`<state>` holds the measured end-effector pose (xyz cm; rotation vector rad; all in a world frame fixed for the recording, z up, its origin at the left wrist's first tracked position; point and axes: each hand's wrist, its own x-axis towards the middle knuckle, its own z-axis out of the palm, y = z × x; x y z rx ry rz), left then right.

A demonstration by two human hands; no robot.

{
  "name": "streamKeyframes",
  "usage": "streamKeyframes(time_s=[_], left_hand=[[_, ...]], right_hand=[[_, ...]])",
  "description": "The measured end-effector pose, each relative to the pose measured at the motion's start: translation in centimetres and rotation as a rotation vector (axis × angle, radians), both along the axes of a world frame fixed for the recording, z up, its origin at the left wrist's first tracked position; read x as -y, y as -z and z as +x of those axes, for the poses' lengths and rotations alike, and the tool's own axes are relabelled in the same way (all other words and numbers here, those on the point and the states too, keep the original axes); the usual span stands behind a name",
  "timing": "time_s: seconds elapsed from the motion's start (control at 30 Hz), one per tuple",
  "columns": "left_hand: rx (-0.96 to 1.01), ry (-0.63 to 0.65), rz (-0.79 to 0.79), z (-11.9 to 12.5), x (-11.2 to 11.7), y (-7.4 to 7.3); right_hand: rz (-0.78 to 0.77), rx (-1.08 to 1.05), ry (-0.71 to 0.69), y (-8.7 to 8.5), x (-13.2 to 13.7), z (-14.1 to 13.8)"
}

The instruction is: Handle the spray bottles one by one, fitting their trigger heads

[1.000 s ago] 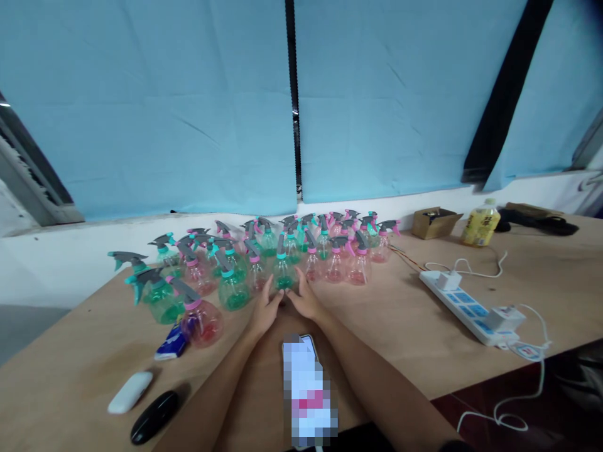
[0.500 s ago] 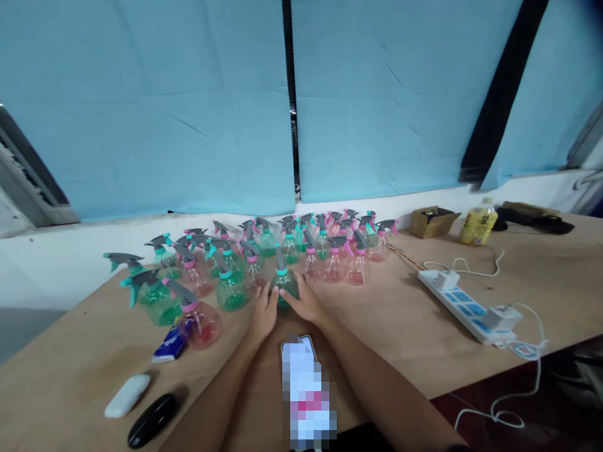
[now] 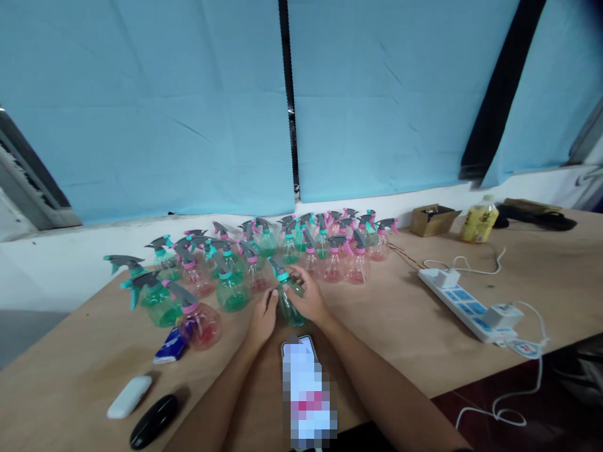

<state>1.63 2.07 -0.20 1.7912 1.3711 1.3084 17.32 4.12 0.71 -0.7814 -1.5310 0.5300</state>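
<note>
A green spray bottle (image 3: 291,309) with a grey trigger head leans to the left in front of me. My right hand (image 3: 308,298) is wrapped around its right side, with the thumb across the front. Just left of the bottle is my left hand (image 3: 264,315), its thumb and fingers slightly apart and holding nothing that I can see. Beyond my hands stand several more spray bottles, among them a green spray bottle (image 3: 232,294) and a pink spray bottle (image 3: 332,269). A phone (image 3: 301,389) with a blurred screen lies between my forearms.
At left are a pink spray bottle (image 3: 203,326), a blue packet (image 3: 168,346), a white case (image 3: 129,397) and a black oval case (image 3: 153,422). To the right lie a power strip (image 3: 464,307) with cables, a cardboard box (image 3: 431,223) and a yellow drink bottle (image 3: 479,221).
The green spray bottle has gone from upright to leaning left, and its base has come nearer to me. My left hand has come off it, while my right hand keeps hold.
</note>
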Motion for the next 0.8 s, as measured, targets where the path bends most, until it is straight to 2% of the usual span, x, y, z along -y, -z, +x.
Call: streamKeyframes(time_s=[0.17, 0.33, 0.6, 0.8], left_hand=[[-0.036, 0.063, 0.043, 0.2, 0.6, -0.7], [-0.05, 0.102, 0.036, 0.3, 0.9, -0.7], [-0.029, 0.148, 0.094, 0.4, 0.7, -0.6], [-0.024, 0.102, 0.113, 0.3, 0.5, -0.2]], right_hand=[[0.013, -0.071, -0.068, 0.0, -0.1, 0.7], [0.03, -0.073, -0.132, -0.3, 0.4, 1.3], [0.071, -0.04, 0.049, -0.2, 0.4, 0.4], [0.045, 0.018, 0.065, -0.9, 0.6, 0.2]])
